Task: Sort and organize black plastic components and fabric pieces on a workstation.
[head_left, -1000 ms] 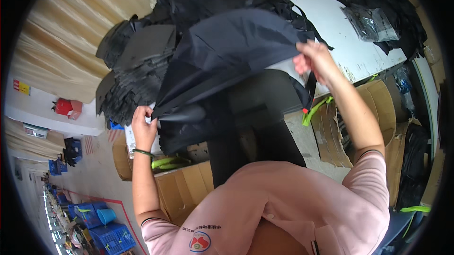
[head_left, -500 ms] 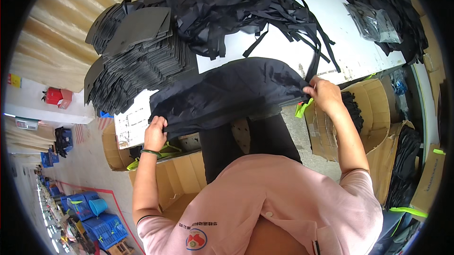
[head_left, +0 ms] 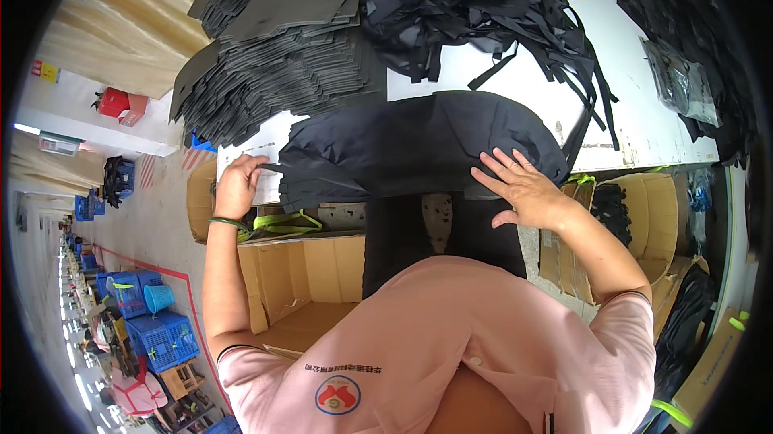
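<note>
A wide black fabric piece (head_left: 386, 144) with a curved far edge lies along the front edge of the white table (head_left: 427, 88). At its left end, my left hand (head_left: 236, 186) is closed, thumb and fingers pinching a short black strap (head_left: 272, 167) that sticks out from the piece. Toward the other end, my right hand (head_left: 523, 192) rests flat on the fabric with its fingers spread. Behind the piece, on the left, stands a tall stack of dark grey foam panels (head_left: 294, 47). A heap of black fabric pieces with straps (head_left: 459, 15) lies beyond it.
Open cardboard boxes stand below the table, one at the left (head_left: 322, 261) and one at the right (head_left: 644, 217) with black items inside. A clear plastic bag (head_left: 684, 84) and more black fabric (head_left: 668, 7) lie at the far right. Blue crates (head_left: 161, 337) stand on the floor.
My right hand has let go of the right end and now lies flat on the fabric. My left hand has moved outward to the strap. The view has shifted slightly.
</note>
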Available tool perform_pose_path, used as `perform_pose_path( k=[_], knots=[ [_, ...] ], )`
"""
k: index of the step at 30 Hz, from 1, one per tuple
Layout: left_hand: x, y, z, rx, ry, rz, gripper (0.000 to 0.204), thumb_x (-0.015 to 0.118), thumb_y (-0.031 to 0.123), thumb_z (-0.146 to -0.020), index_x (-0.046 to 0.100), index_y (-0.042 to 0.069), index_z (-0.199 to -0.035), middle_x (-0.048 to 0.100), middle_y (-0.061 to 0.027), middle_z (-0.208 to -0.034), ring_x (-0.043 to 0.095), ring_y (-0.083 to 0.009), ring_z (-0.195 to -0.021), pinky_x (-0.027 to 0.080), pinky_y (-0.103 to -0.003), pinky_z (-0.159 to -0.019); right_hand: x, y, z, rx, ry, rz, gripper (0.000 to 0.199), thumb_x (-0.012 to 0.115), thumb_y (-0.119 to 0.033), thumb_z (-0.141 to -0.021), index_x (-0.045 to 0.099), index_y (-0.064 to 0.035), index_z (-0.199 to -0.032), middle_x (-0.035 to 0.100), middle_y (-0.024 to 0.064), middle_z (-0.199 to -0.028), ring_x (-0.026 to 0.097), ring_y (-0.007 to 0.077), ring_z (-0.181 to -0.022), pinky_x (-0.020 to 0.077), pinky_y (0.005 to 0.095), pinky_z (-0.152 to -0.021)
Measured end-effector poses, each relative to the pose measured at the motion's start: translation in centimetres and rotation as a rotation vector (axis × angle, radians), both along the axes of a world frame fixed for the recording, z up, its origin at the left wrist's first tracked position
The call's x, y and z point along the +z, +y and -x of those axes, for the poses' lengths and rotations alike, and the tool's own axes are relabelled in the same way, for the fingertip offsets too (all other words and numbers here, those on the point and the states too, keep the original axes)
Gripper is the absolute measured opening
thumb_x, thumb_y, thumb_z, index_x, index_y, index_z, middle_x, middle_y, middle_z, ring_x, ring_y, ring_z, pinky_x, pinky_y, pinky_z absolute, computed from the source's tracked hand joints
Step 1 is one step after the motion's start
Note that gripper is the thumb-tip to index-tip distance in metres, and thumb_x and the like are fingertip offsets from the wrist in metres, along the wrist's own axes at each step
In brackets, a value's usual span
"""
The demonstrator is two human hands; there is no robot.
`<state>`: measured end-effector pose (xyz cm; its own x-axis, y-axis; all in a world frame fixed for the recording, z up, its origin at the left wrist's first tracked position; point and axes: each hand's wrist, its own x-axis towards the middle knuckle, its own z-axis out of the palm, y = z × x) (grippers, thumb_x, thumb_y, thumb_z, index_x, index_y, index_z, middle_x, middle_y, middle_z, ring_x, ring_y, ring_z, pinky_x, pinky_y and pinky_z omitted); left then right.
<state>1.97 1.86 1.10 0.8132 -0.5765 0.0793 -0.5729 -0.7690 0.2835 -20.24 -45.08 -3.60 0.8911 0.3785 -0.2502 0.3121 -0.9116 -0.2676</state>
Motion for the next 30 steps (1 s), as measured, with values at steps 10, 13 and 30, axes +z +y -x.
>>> perform_pose_path(
  k=[10, 13, 30],
  knots=[
    [10.4, -16.1, 4.1, -0.521, -0.544, 0.095, 0.047, 0.061, -0.004, -0.061, 0.066, 0.009, -0.106, 0.062, -0.0082, -0.09, 0.059, -0.0279, -0.086, 0.047, -0.036, -0.078, 9.1, 8.7, -11.3, 0.038, 0.134, -1.354, 0.078, 0.067, -0.001, -0.083, 0.025, -0.0077, -0.147, 0.043, 0.0107, -0.14, 0.041, 0.0187, -0.131, 0.0359, 0.0313, -0.104],
    [11.4, -18.5, 2.4, -0.556, -0.598, 0.158, 0.041, 0.064, -0.001, -0.064, 0.064, 0.007, -0.103, 0.062, -0.0094, -0.099, 0.059, -0.0307, -0.093, 0.045, -0.039, -0.082, 9.0, 11.0, -13.7, 0.077, 0.219, -1.718, 0.07, 0.064, 0.001, -0.085, 0.028, -0.005, -0.145, 0.058, 0.0104, -0.109, 0.057, 0.0147, -0.095, 0.0459, 0.0275, -0.084],
    [15.0, -12.6, -14.8, -0.216, 0.058, -0.127, 0.054, 0.081, 0.032, -0.072, 0.062, 0.007, -0.116, 0.05, -0.0135, -0.136, 0.048, -0.0317, -0.125, 0.037, -0.038, -0.104, 5.7, 8.8, -14.0, -0.242, 0.114, -1.533, 0.018, 0.051, -0.016, -0.097, 0.058, -0.001, -0.104, 0.062, 0.0025, -0.072, 0.053, 0.0072, -0.059, 0.0436, 0.0216, -0.06]
  ],
)
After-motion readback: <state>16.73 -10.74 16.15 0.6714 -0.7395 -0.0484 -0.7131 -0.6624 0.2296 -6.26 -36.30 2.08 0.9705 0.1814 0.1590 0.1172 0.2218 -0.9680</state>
